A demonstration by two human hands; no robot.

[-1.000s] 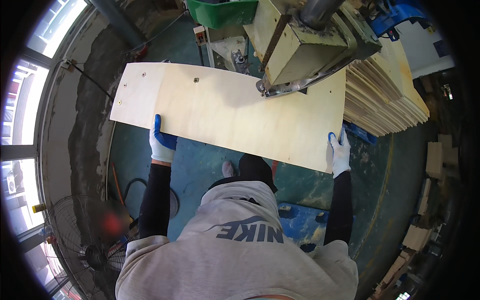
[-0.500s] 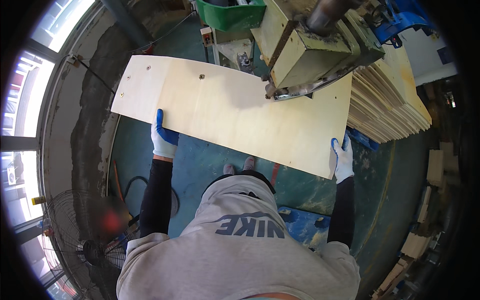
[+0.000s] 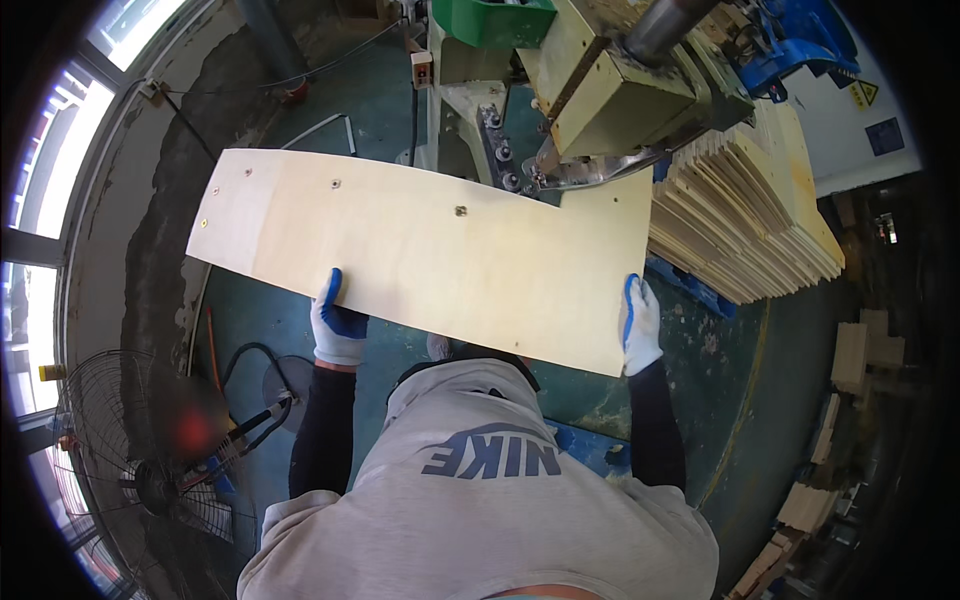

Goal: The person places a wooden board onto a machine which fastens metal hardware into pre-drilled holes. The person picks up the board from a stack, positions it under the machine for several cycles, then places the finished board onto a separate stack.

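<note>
A large pale plywood panel (image 3: 430, 255), notched on its far edge, stretches across in front of me with several small metal inserts set in its face. My left hand (image 3: 338, 322), in a white glove with blue coating, grips its near edge left of the middle, thumb on top. On the right end, my right hand (image 3: 642, 322) in a matching glove holds the panel by its side edge; the fingers beneath are hidden. At the panel's notch stands a pale green press machine (image 3: 625, 105), its metal arm (image 3: 600, 172) close to the far edge.
Right of the machine, a tall stack of plywood panels (image 3: 740, 220) rests on a blue pallet (image 3: 690, 285). A green bin (image 3: 490, 22) sits at the far side. On the left stand a floor fan (image 3: 150, 480) and a wall with windows. Wood blocks (image 3: 850, 355) line the right.
Both hands have drawn the plywood panel toward me and to the left, out from under the machine's head. The metal insert near the middle and the notch now show.
</note>
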